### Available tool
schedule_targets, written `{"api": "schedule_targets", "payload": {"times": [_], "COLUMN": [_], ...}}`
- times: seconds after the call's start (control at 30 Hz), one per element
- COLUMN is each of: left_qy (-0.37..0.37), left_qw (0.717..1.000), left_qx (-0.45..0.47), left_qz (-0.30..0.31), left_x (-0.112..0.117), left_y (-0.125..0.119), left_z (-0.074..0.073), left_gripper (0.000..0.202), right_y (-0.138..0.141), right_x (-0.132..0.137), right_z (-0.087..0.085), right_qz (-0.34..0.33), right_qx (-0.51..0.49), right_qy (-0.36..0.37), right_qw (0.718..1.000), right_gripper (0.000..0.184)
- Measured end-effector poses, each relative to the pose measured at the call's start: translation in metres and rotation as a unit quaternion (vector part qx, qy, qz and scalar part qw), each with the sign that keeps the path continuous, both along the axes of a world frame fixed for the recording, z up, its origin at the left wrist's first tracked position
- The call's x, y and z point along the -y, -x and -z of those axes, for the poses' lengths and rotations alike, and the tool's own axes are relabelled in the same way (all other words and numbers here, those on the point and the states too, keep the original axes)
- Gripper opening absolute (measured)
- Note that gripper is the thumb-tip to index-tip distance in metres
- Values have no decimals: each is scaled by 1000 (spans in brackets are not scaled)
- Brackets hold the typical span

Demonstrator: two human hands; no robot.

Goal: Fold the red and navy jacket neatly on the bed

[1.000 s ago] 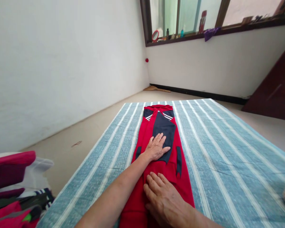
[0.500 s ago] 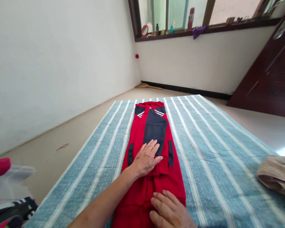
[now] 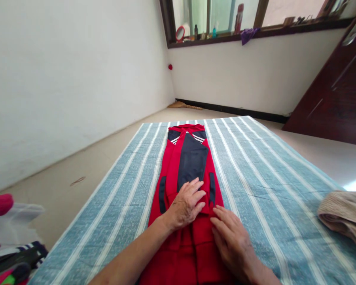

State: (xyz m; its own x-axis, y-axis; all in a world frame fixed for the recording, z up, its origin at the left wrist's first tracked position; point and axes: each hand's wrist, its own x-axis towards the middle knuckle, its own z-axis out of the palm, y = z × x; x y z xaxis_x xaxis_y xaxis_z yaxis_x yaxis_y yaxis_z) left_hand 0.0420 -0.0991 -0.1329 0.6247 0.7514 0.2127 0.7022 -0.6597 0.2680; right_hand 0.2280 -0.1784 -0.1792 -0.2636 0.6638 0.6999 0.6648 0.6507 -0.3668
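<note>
A red and navy jacket (image 3: 192,158) with white stripes lies folded lengthwise on a blue-and-white striped cloth (image 3: 255,186). My left hand (image 3: 185,204) rests on the middle of the jacket, where the navy part meets the red, with its fingers stretched out. Flat along the jacket's right edge, just below a dark pocket strip, lies my right hand (image 3: 233,235), its fingers extended. Neither hand grips the fabric.
A beige folded cloth (image 3: 344,215) lies at the right. Pink and dark clothes (image 3: 14,253) are heaped at the lower left. Beyond the covered surface are a broom (image 3: 184,105), a windowsill (image 3: 219,38) with small items, and a dark red door (image 3: 335,91).
My right hand has moved forward and to the right, from the jacket's near part to its right edge. My left hand stays about where it was, its fingers turned slightly rightward.
</note>
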Motion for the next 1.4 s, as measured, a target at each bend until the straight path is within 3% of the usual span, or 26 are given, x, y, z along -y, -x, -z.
{"api": "schedule_targets", "payload": {"times": [0.13, 0.3, 0.63, 1.0, 1.27, 1.4], "left_qy": [29, 62, 59, 62, 79, 78], "left_qw": [999, 997, 996, 995, 995, 995], "left_qx": [24, 40, 70, 78, 67, 62], "left_qz": [34, 16, -2, 5, 15, 21], "left_x": [10, 12, 15, 15, 15, 15], "left_y": [-9, -12, -13, -13, -13, -13], "left_z": [-1, 6, 12, 16, 14, 13], "left_gripper": [18, 17, 21, 22, 30, 32], "right_y": [-7, -4, -2, 0, -8, -12], "right_x": [-16, -23, -28, -37, -28, -31], "right_z": [6, 1, -1, -12, -30, -39], "right_qz": [38, 36, 40, 22, 80, 59], "right_qx": [0, 22, 60, 83, 128, 130], "right_qy": [38, 85, 124, 144, 120, 200], "right_qw": [999, 995, 990, 986, 981, 969], "right_gripper": [24, 21, 24, 20, 25, 28]}}
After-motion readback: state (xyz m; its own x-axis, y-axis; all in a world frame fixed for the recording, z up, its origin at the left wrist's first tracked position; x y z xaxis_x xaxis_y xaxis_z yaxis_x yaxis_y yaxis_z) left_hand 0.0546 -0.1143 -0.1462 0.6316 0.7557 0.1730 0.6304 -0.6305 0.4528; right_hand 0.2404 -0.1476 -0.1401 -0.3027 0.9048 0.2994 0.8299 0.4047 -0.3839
